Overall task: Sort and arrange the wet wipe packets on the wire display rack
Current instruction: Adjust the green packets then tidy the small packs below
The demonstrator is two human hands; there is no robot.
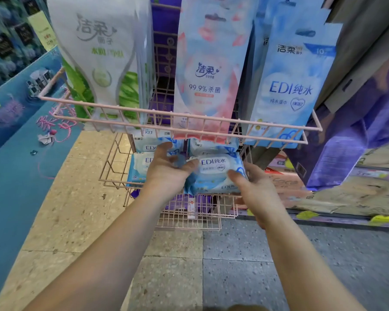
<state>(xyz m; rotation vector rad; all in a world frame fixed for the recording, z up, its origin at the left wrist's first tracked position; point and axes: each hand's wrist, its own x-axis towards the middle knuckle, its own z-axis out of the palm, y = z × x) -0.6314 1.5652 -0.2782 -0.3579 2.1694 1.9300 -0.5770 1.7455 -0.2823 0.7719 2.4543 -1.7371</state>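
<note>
A blue EDI wet wipe packet (216, 172) is gripped between the left hand (166, 169) and right hand (254, 187) over the pink wire basket (115, 176), where similar packets (142, 160) are stacked.

We see a blue-white EDI packet (216, 171) lying flat, label up, at the front of the middle shelf (112, 173) of the pink wire rack (144, 113). Three more blue packets sit flat there: one front left (138, 168), two behind (144, 140) (211, 145). On the top shelf (276, 126) we see tall packs standing upright: green-white (101, 63) at left, pink-blue 99.9% (208, 70) in the middle, blue EDI pack (292, 86) at right. Further packs stand behind them; how many we can't tell.
</note>
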